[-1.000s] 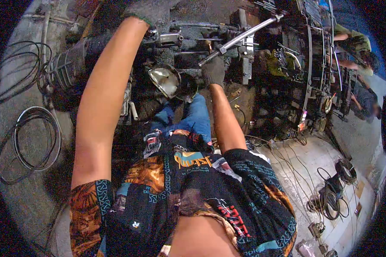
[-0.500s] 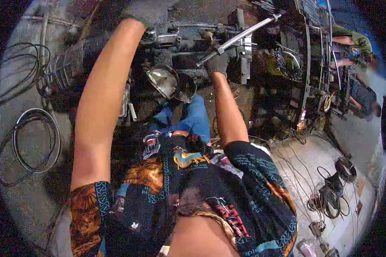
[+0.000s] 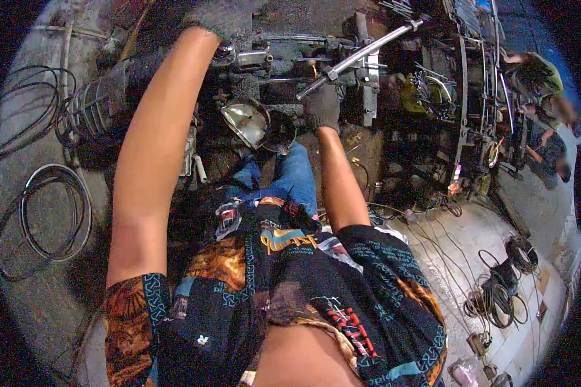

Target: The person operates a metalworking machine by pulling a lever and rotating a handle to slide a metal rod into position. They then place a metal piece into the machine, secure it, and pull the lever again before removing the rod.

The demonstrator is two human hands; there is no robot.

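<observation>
My left hand (image 3: 221, 18), in a dark grey glove, reaches to the top of the view beside a round metal knob (image 3: 224, 51) on the machine; its fingers blend into the dark surroundings. My right hand (image 3: 321, 108), gloved too, is just below the lower part of a long shiny metal bar (image 3: 376, 46), which slants up to the right through a square collar. The bar overlaps the fingers of this hand, so their grip is hidden. A bright metal bracket (image 3: 370, 80) stands right of it. Closer to my legs is a metal bowl (image 3: 246, 124) with a shiny inside.
Coiled cable (image 3: 55, 213) lies on the floor at left, and more cables (image 3: 497, 297) at lower right. Thin metal rods (image 3: 432, 87) lie in a heap right of the machine, before an upright frame (image 3: 463, 109). Two other people (image 3: 539, 80) are at far right.
My right hand has drawn back towards my body, from farther under the bar to its near side. My left arm has hardly moved. The people at right have shifted posture.
</observation>
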